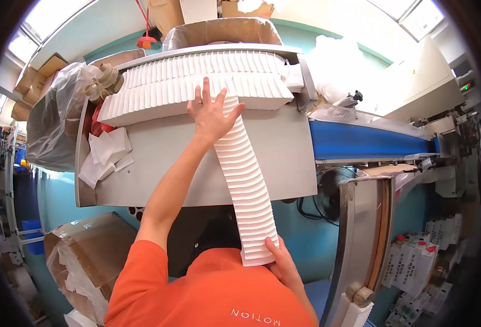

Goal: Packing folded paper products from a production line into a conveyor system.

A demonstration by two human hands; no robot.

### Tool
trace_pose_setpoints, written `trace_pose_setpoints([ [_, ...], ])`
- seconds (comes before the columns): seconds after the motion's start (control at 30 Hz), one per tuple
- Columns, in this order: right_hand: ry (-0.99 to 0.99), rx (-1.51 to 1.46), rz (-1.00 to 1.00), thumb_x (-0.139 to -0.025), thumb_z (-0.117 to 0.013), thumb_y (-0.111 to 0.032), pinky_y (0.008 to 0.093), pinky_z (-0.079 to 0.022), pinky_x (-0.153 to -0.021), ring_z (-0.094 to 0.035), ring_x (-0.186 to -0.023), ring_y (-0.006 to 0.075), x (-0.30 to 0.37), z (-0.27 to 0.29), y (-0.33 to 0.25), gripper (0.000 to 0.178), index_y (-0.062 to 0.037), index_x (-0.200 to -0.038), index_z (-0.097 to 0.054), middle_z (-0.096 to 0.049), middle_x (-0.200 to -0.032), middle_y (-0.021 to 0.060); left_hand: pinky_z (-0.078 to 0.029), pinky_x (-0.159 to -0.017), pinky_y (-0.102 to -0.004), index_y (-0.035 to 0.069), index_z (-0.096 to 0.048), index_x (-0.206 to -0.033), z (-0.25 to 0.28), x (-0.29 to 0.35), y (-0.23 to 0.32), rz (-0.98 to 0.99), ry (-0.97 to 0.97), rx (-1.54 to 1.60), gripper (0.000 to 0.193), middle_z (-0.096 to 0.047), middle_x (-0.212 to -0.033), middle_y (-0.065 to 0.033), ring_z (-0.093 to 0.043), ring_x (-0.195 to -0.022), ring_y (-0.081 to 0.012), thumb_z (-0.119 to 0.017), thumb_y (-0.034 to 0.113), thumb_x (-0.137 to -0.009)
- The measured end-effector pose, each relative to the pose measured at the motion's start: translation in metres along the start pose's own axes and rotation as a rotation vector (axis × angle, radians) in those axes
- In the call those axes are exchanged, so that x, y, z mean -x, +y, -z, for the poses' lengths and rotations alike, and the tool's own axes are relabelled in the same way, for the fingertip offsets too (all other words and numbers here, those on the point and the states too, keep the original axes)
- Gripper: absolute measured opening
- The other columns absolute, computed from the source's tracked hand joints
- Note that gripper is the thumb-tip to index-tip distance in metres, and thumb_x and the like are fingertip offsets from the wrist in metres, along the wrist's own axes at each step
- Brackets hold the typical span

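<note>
A long row of folded white paper pieces (245, 174), pressed together like a stack on its side, runs from the grey table toward my body. Its near end rests in my right hand (282, 263), thumb on top and fingers mostly hidden beneath. My left hand (214, 113) reaches to the far end, fingers spread over the paper. Just beyond those fingertips, two more rows of the same folded white paper (158, 92) lie across the back of the table (164, 169).
Loose white sheets (107, 152) lie at the table's left, near tape rolls (104, 82). Right of the table runs a blue conveyor belt (366, 140); nearer stands a metal rail (360, 234). Cardboard boxes stand behind (221, 32) and at lower left (90, 248). A black fan (333, 188) sits below the conveyor.
</note>
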State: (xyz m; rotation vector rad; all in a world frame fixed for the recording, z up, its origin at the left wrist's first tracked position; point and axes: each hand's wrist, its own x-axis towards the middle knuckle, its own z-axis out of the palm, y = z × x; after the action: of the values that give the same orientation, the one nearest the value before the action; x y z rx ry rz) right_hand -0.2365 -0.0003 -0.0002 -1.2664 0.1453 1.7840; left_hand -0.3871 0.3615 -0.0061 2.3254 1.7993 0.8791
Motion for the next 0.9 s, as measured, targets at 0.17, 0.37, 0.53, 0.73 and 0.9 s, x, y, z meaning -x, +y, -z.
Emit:
trace_pose_setpoints([
  [0.17,0.017,0.116,0.009,-0.089,-0.073,-0.024,0.0406,-0.046,-0.1,-0.049,-0.124,0.0263,-0.012,0.028,-0.016,0.082,-0.0018,-0.149,-0.022,-0.046,-0.137,0.0169,-0.011,-0.106,-0.0655,0.006,-0.063,-0.104,-0.025,-0.004,-0.005,-0.07,-0.071,-0.167,0.057,-0.022,-0.155,-0.0136,-0.006,-0.145,-0.0345,-0.067,0.057,-0.078],
  [0.37,0.061,0.565,-0.092,-0.08,-0.08,-0.034,0.0355,-0.043,-0.101,-0.053,-0.123,0.0241,-0.017,0.04,-0.118,0.093,0.0014,-0.148,-0.029,-0.052,-0.136,0.0181,-0.014,-0.109,-0.0669,-0.004,-0.057,-0.101,0.032,0.044,-0.025,0.23,-0.087,-0.325,0.057,-0.031,-0.148,-0.0204,-0.012,-0.145,-0.0405,-0.066,0.049,-0.081],
  [0.53,-0.058,1.185,0.098,-0.078,-0.078,-0.044,0.0323,-0.042,-0.102,-0.057,-0.118,0.0232,-0.083,0.0,-0.214,0.084,0.006,-0.137,-0.048,-0.059,-0.13,0.0192,-0.01,-0.111,-0.0659,-0.003,-0.054,-0.112,0.081,0.085,-0.078,0.69,-0.129,-0.407,0.074,-0.053,-0.13,-0.0237,-0.029,-0.139,-0.0431,-0.06,0.064,-0.084],
  [0.73,0.367,1.585,0.565,-0.076,-0.075,-0.057,0.0372,-0.05,-0.091,-0.064,-0.108,0.029,-0.135,-0.046,-0.248,0.077,0.0054,-0.117,-0.059,-0.065,-0.116,0.0214,-0.035,-0.106,-0.0487,-0.007,-0.044,-0.133,0.105,0.124,-0.112,0.921,-0.086,-0.392,0.089,-0.054,-0.131,-0.0253,-0.053,-0.12,-0.0418,-0.054,0.068,-0.086],
  [0.9,0.162,0.704,0.468,-0.092,-0.065,-0.038,0.0296,-0.049,-0.078,-0.063,-0.092,0.0176,-0.173,-0.004,-0.247,0.046,0.0034,-0.111,-0.061,-0.067,-0.103,0.0098,-0.039,-0.103,-0.0478,-0.003,-0.04,-0.14,0.094,0.136,-0.115,0.917,0.04,-0.379,0.087,-0.052,-0.135,-0.0259,-0.052,-0.122,-0.0423,-0.053,0.066,-0.088],
])
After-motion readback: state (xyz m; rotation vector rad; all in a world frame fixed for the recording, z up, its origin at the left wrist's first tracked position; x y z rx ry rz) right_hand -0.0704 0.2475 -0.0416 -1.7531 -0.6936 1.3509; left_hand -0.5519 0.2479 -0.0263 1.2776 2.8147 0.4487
